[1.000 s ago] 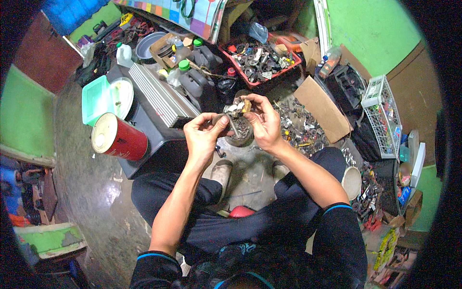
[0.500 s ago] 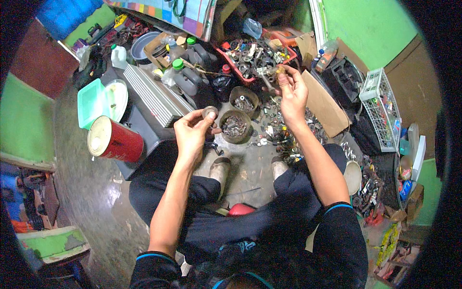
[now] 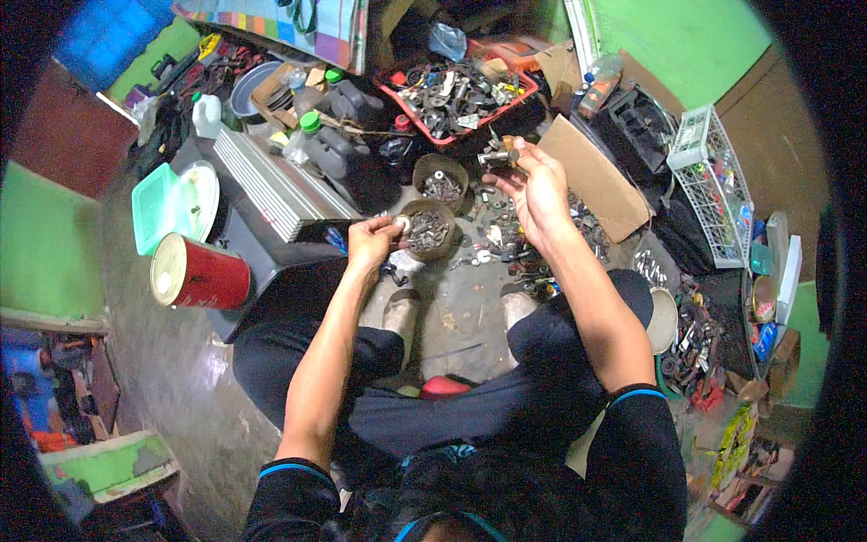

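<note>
Right hand (image 3: 545, 188) grips metal piece (image 3: 496, 159), beyond and right of nearer tub (image 3: 432, 256); long axis roughly crosswise, free end leftward. Left hand (image 3: 370, 244) pinches round piece (image 3: 404, 223) at tub's left rim. Bare floor (image 3: 461, 312) nearside of tub.

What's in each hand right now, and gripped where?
Right hand: metal part, pinched at its yellowish end. Left hand: small round piece, seemingly by its edge; exact finger placement is too small to tell.

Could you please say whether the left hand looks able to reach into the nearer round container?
Likely yes: the left hand is beside the open-topped container, though its fingers hold a round part.
</note>
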Available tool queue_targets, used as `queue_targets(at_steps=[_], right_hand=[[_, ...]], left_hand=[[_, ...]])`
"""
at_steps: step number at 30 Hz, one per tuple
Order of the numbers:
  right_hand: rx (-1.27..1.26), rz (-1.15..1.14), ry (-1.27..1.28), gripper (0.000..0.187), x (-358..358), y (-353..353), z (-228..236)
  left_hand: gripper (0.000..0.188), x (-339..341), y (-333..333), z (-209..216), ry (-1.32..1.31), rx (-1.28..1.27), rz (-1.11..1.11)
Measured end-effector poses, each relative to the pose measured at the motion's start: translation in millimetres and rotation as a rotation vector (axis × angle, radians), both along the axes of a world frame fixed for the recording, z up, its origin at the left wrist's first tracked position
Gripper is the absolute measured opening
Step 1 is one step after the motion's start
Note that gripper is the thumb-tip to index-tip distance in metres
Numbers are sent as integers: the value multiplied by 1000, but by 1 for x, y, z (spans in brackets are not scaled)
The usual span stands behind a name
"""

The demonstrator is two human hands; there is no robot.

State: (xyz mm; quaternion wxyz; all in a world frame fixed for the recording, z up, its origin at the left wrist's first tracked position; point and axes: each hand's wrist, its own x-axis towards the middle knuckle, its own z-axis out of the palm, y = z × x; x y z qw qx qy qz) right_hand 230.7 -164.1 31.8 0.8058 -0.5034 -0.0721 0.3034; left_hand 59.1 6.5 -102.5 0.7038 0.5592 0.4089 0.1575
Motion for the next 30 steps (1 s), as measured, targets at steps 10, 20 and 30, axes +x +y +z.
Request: queue_targets(at_steps=[10,20,30], right_hand=[[30,-136,89,22,19,-52,-6],[-21,-151,45,29,30,-73,-25],[101,-3,-100,32,14,-67,-14]], left_hand=[[27,50,-1,-20,-52,-102,7],[26,80,23,-20,212,116,-108],[28,87,-79,150,-240,300,-447]])
